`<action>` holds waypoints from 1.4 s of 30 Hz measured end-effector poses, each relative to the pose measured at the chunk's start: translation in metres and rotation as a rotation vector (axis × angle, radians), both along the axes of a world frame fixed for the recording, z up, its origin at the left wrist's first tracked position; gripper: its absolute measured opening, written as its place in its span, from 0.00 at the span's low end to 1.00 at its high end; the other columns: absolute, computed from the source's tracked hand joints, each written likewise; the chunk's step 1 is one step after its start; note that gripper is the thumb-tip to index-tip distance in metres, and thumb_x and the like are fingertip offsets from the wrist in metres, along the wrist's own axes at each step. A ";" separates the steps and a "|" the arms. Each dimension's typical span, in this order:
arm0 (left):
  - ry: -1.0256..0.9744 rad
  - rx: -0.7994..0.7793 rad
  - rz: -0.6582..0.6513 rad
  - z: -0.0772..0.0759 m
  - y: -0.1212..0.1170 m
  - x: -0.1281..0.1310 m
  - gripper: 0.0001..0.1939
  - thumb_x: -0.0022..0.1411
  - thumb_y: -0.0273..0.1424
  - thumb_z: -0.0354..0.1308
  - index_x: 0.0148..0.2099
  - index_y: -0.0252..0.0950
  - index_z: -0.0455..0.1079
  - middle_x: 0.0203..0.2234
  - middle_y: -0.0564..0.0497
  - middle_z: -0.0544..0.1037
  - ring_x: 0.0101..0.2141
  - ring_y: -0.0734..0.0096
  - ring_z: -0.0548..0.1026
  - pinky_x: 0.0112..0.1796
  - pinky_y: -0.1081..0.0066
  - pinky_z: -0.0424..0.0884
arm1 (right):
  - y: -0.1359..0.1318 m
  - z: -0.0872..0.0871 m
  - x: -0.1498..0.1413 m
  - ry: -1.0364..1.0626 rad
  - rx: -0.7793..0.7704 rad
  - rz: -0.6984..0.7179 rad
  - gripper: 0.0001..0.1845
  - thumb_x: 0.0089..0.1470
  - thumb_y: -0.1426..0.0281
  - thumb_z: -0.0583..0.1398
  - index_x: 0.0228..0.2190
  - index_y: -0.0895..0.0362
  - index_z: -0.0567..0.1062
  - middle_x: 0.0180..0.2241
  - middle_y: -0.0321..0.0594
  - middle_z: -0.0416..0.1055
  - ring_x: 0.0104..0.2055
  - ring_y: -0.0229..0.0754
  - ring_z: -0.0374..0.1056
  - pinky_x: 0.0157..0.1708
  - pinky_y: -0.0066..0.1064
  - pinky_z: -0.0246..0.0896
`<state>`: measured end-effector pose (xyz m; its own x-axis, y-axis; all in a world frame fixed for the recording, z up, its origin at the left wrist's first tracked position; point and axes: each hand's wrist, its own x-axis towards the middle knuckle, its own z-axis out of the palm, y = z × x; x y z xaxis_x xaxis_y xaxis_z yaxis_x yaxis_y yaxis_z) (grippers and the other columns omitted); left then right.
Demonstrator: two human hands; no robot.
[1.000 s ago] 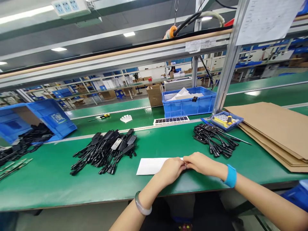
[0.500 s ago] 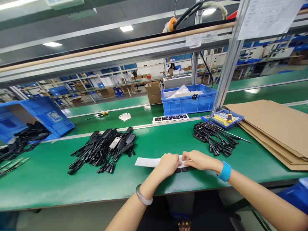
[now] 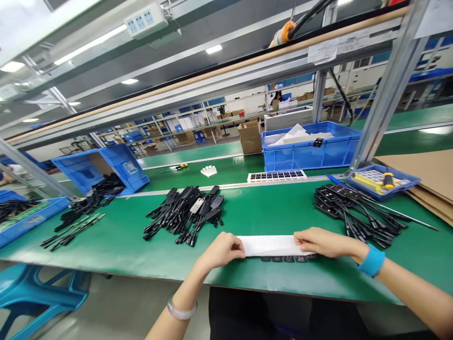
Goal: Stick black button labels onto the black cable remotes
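Note:
A long white paper strip (image 3: 271, 245) lies on the green bench (image 3: 116, 241) near its front edge, with a row of small black pieces (image 3: 288, 259) showing under its near side. My left hand (image 3: 221, 250) is curled round the strip's left end. My right hand (image 3: 318, 242), with a blue wristband, has its fingers pressed on the strip's right end. Both hands are closed on it, about a strip's length apart.
A heap of black cable parts (image 3: 187, 213) lies left of the strip, another bunch (image 3: 354, 212) to the right. Behind stand a blue crate (image 3: 307, 151), a tipped blue bin (image 3: 102, 170), a small blue tray (image 3: 384, 179), a white label sheet (image 3: 276, 175) and cardboard sheets (image 3: 430, 177).
My hands have drawn apart along the white strip, the left to its left end, the right to its right end. The view has swung to the left.

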<state>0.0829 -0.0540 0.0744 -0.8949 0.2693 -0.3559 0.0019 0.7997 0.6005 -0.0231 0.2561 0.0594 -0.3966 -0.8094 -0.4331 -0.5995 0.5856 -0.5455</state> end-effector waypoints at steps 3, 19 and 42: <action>0.011 -0.073 -0.018 -0.012 0.006 0.006 0.05 0.57 0.27 0.56 0.32 0.33 0.73 0.25 0.55 0.74 0.28 0.78 0.70 0.29 0.79 0.59 | -0.009 0.008 0.007 0.089 0.116 0.033 0.09 0.58 0.67 0.48 0.30 0.59 0.63 0.33 0.42 0.65 0.33 0.41 0.58 0.31 0.31 0.45; 0.107 0.029 -0.046 -0.016 -0.020 0.009 0.04 0.59 0.29 0.58 0.35 0.34 0.72 0.30 0.55 0.72 0.30 0.82 0.67 0.31 0.82 0.58 | -0.105 -0.021 0.028 0.097 -0.174 -0.113 0.06 0.53 0.73 0.54 0.26 0.59 0.67 0.27 0.35 0.68 0.30 0.35 0.58 0.30 0.27 0.44; 0.010 -0.260 -0.173 -0.007 -0.023 -0.007 0.07 0.57 0.24 0.51 0.33 0.32 0.70 0.27 0.51 0.74 0.28 0.72 0.69 0.30 0.75 0.57 | -0.103 -0.014 0.021 -0.093 -0.233 -0.108 0.05 0.51 0.72 0.58 0.27 0.60 0.74 0.23 0.34 0.67 0.26 0.32 0.58 0.28 0.24 0.47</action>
